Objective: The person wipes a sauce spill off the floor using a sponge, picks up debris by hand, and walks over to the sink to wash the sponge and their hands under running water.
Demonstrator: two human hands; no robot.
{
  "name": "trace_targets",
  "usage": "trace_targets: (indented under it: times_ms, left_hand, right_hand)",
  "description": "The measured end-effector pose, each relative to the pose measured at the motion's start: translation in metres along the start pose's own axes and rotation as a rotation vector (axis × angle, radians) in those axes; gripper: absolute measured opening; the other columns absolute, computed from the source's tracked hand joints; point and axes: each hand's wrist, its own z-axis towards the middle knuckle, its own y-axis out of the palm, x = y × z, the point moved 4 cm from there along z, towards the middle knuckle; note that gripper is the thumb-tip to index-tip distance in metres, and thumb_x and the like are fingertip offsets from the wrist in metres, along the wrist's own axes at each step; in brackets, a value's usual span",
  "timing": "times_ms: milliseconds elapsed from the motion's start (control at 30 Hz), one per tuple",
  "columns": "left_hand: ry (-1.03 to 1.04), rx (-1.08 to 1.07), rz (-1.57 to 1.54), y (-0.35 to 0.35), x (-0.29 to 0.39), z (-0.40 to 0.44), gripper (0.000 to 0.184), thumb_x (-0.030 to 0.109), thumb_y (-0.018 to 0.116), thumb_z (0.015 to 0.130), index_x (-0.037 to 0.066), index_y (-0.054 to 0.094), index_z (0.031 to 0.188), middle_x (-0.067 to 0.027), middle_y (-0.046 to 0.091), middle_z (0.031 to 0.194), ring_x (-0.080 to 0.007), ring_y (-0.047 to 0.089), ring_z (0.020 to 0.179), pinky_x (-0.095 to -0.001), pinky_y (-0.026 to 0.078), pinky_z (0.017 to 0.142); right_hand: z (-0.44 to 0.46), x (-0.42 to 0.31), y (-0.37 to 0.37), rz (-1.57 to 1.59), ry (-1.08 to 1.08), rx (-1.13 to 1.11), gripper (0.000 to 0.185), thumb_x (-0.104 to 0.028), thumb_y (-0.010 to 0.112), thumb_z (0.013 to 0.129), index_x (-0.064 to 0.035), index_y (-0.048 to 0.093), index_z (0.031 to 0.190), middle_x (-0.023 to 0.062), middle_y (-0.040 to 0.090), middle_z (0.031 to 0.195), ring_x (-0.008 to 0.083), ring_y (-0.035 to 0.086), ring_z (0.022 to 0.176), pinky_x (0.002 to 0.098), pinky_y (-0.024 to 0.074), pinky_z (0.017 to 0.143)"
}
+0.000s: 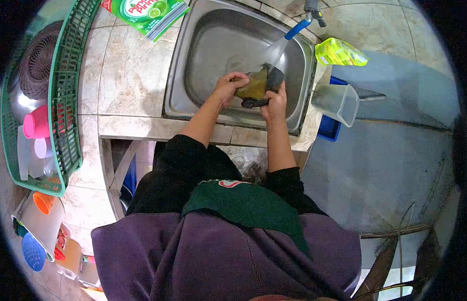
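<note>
Over the metal sink point(176, 75), both hands hold a limp, yellow-green and black piece point(253, 86) that looks like a worn cloth or pad; its exact kind is unclear. My left hand point(227, 89) pinches its left edge between thumb and fingers. On the opposite side, my right hand point(276, 103) grips the dark, folded part from below, thumb on top. Water streams from the blue spout point(298, 30) of the tap onto the far dark end of the piece.
A green dish basket point(68, 100) with cups and bowls stands left. A green soap pouch point(148, 15) lies behind the sink's left corner, a yellow pouch point(340, 52) at its right. A clear plastic container point(339, 103) sits beside the right rim.
</note>
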Motion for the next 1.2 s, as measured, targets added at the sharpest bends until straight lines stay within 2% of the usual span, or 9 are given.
trace_targets:
  times_ms: [233,300,467,667,767,900,967,1067,1200]
  left_hand:
    - [-0.072,-0.014,-0.130,0.002,0.001,-0.006,0.011,0.008,0.065,0.076,0.009,0.057,0.083,-0.0016,0.055,0.086,-0.0137,0.053,0.080,-0.0267,0.045,0.068]
    - [-0.078,0.021,-0.172,0.001,-0.001,-0.005,0.010,0.008,0.065,0.077,0.009,0.056,0.083,-0.0013,0.055,0.085,-0.0139,0.053,0.080,-0.0268,0.045,0.067]
    - [-0.081,0.073,-0.498,-0.005,-0.006,0.000,0.010,0.009,0.060,0.081,0.009,0.054,0.088,-0.0025,0.055,0.088,-0.0160,0.055,0.081,-0.0291,0.047,0.071]
    - [-0.096,0.107,-0.394,-0.024,-0.018,0.023,0.022,0.026,0.049,0.088,0.008,0.052,0.101,-0.0058,0.057,0.100,-0.0206,0.057,0.090,-0.0328,0.049,0.076]
    - [-0.191,0.092,-0.436,-0.027,-0.030,0.033,0.023,0.017,0.049,0.088,0.006,0.050,0.108,-0.0053,0.056,0.098,-0.0182,0.056,0.088,-0.0324,0.048,0.076]
    - [-0.214,0.127,-0.536,-0.003,-0.005,0.012,0.031,0.022,0.047,0.089,0.008,0.044,0.115,-0.0111,0.055,0.108,-0.0234,0.056,0.096,-0.0349,0.048,0.082]
    - [-0.121,-0.002,-0.283,-0.002,-0.001,0.010,0.033,0.019,0.047,0.088,0.007,0.041,0.118,-0.0114,0.055,0.107,-0.0221,0.056,0.098,-0.0347,0.047,0.084]
    - [-0.118,0.056,-0.315,-0.004,-0.007,0.014,0.038,0.009,0.055,0.083,0.007,0.046,0.119,-0.0082,0.056,0.103,-0.0200,0.055,0.093,-0.0333,0.047,0.078]
    - [-0.088,0.072,-0.356,-0.015,-0.021,0.028,0.029,0.015,0.049,0.087,0.007,0.048,0.116,-0.0082,0.056,0.103,-0.0199,0.055,0.094,-0.0337,0.047,0.078]
  right_hand:
    - [0.002,0.004,0.000,0.035,0.005,0.008,0.060,0.015,0.036,0.060,-0.0021,0.038,0.118,0.0140,0.050,0.106,0.0301,0.053,0.095,0.0410,0.0455,0.083]
    - [0.004,0.008,0.000,0.137,0.081,0.057,0.061,0.013,0.040,0.055,-0.0060,0.043,0.113,0.0093,0.053,0.098,0.0269,0.056,0.087,0.0383,0.0483,0.075]
    - [0.005,0.010,0.000,0.192,0.087,0.070,0.060,0.013,0.040,0.055,-0.0065,0.044,0.111,0.0100,0.053,0.097,0.0283,0.056,0.086,0.0407,0.0487,0.075]
    - [0.006,0.009,0.000,0.167,0.044,0.037,0.060,0.014,0.036,0.059,-0.0019,0.039,0.116,0.0145,0.050,0.104,0.0327,0.052,0.095,0.0455,0.0436,0.085]
    - [0.006,0.009,0.002,0.159,0.058,0.083,0.060,0.014,0.037,0.057,-0.0043,0.041,0.113,0.0123,0.051,0.101,0.0306,0.053,0.093,0.0435,0.0458,0.081]
    - [0.002,0.004,0.007,0.163,0.081,0.146,0.060,0.014,0.039,0.055,-0.0067,0.043,0.111,0.0110,0.051,0.100,0.0290,0.053,0.091,0.0414,0.0479,0.077]
    - [0.005,0.005,0.003,0.160,0.054,0.104,0.060,0.014,0.037,0.058,-0.0053,0.040,0.115,0.0125,0.050,0.103,0.0297,0.052,0.093,0.0426,0.0465,0.080]
    - [0.004,0.004,0.005,0.143,0.033,0.066,0.061,0.015,0.036,0.061,-0.0044,0.037,0.119,0.0138,0.049,0.105,0.0304,0.052,0.093,0.0435,0.0452,0.083]
    - [0.003,0.007,0.006,0.156,0.021,0.081,0.062,0.015,0.039,0.056,-0.0062,0.041,0.115,0.0101,0.052,0.099,0.0281,0.054,0.089,0.0391,0.0479,0.074]
